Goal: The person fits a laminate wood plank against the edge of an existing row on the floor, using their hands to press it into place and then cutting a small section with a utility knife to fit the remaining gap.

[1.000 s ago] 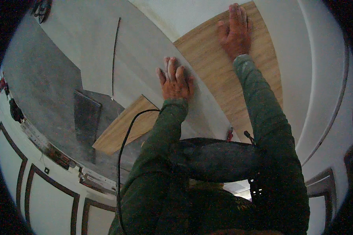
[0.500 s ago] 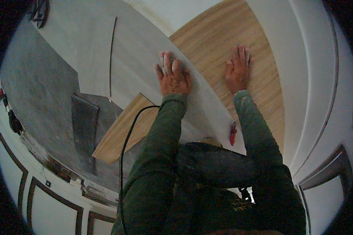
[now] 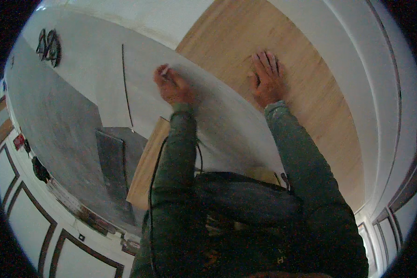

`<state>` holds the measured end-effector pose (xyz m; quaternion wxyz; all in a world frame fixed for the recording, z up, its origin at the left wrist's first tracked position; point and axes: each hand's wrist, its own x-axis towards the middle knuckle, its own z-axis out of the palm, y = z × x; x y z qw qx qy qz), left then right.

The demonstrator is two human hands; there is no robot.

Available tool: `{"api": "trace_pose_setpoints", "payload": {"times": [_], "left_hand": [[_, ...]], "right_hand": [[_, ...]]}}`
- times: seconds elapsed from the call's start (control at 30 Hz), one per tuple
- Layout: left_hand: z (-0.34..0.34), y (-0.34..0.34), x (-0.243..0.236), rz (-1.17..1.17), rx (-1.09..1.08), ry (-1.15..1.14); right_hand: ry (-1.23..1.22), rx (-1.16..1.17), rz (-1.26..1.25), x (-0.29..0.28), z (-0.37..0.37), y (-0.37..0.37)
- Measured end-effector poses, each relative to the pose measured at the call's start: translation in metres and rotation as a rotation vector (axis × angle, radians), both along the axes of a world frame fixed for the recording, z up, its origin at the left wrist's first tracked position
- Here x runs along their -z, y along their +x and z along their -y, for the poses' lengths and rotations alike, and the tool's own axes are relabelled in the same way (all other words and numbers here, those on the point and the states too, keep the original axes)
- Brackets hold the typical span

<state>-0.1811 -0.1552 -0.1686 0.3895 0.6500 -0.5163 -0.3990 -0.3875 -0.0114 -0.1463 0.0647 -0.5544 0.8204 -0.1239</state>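
Note:
My right hand (image 3: 268,79) lies flat on a wood-grain floor plank (image 3: 306,69), fingers stretched forward over its surface. My left hand (image 3: 173,87) is over the pale grey sheet (image 3: 231,118) left of the plank, with its fingers curled in. A small pale patch shows at those fingertips; whether it is a held thing or part of a finger I cannot tell. Below the left forearm, a shorter wood-grain piece (image 3: 145,173) is partly hidden by the sleeve. A thin black cord (image 3: 153,185) runs along that sleeve.
A dark grey board (image 3: 111,155) lies on the darker grey floor (image 3: 62,111) to the left. A coiled black cable (image 3: 49,46) sits at the far left. A white wall (image 3: 361,83) curves along the right, and framed white panels (image 3: 21,222) stand at the lower left.
My left hand has gone from fingers spread on the grey sheet to curled, shifting left. My right hand remains flat on the plank. The view has turned, and the red tool near my right forearm no longer shows.

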Motion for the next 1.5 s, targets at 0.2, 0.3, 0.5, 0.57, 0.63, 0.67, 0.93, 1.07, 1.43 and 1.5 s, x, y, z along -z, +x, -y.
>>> {"api": "trace_pose_setpoints", "payload": {"times": [0.2,0.3,0.5,0.57,0.63,0.67,0.93,1.07,1.43,1.5], "left_hand": [[0.094,-0.044,-0.040,0.382,0.522,0.062],[0.107,-0.062,-0.036,0.684,0.784,-0.243],[0.101,-0.103,-0.048,0.880,0.751,-0.047],[0.112,-0.107,-0.052,0.853,0.678,0.063],[0.131,-0.105,-0.053,0.664,0.821,0.287],[0.154,-0.085,-0.042,0.684,0.810,0.274],[0.113,-0.024,-0.064,-0.151,0.395,0.513],[0.065,-0.019,-0.054,-0.666,0.164,0.417],[-0.011,-0.133,-0.014,-0.756,0.185,0.254],[-0.017,-0.158,-0.036,-1.129,-0.066,0.653]], "right_hand": [[-0.041,0.049,0.015,0.004,-0.002,0.000],[-0.024,0.049,-0.004,-0.001,0.004,0.009],[0.044,0.005,-0.028,0.004,-0.002,-0.005],[-0.004,0.021,0.000,0.002,-0.003,-0.002],[-0.048,0.036,0.029,0.001,-0.004,-0.003],[-0.072,0.037,0.068,-0.002,0.004,0.004],[-0.128,0.064,0.106,0.004,0.004,0.008],[-0.150,0.063,0.127,0.001,0.003,0.005],[-0.006,0.021,0.057,-0.005,0.009,0.006],[0.017,0.058,0.111,-0.011,0.006,0.007]]}}
